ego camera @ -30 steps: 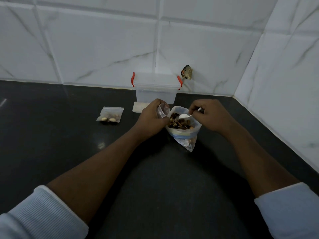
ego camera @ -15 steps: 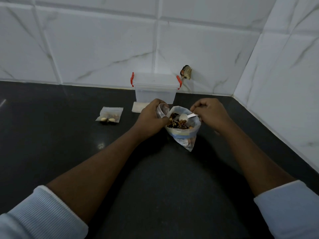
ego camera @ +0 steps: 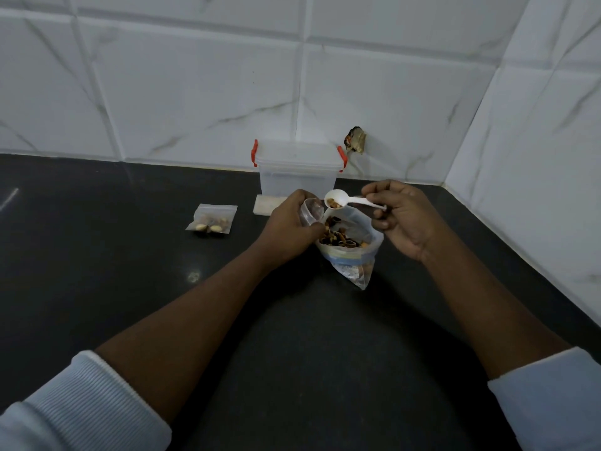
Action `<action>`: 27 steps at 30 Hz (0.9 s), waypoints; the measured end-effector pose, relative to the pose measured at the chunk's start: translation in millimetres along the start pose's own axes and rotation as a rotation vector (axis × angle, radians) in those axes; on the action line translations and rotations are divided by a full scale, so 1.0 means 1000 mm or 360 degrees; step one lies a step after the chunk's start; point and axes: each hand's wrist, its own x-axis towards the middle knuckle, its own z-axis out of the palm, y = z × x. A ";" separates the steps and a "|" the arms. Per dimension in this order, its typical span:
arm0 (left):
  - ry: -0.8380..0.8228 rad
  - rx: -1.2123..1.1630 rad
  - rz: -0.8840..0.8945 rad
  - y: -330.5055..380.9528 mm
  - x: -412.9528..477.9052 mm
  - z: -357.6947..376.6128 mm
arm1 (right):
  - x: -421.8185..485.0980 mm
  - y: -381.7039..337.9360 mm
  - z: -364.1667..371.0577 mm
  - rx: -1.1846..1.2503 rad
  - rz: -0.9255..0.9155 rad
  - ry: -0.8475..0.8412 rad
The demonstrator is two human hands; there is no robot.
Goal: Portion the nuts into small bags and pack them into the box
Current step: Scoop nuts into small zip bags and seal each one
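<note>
Hovering at mouth of small bag (ego camera: 310,212), loaded spoon (ego camera: 354,200), box (ego camera: 297,177) behind.

Right hand (ego camera: 401,219) has lifted white spoon (ego camera: 344,200) out of the big nut bag (ego camera: 351,242); spoon bowl now loaded, held above the bag's far-left rim.

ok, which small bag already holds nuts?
The small bag flat on the counter left of the box, nuts visible inside; another is in the left hand.

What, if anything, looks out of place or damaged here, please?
A brown, crumpled-looking lump sits on the white wall tile just right of the box; what it is cannot be told. Nothing appears spilled on the counter.
</note>
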 end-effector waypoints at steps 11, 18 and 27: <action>0.0078 -0.0046 0.0061 -0.002 -0.001 0.001 | -0.009 0.006 0.011 -0.1036 -0.0652 -0.0366; 0.0029 -0.0023 0.0006 -0.003 0.001 0.000 | -0.005 -0.002 -0.008 -0.1586 -0.0808 -0.0062; 0.0023 -0.0007 -0.0012 -0.001 0.001 0.000 | -0.004 -0.004 -0.008 -0.1897 -0.0560 -0.0124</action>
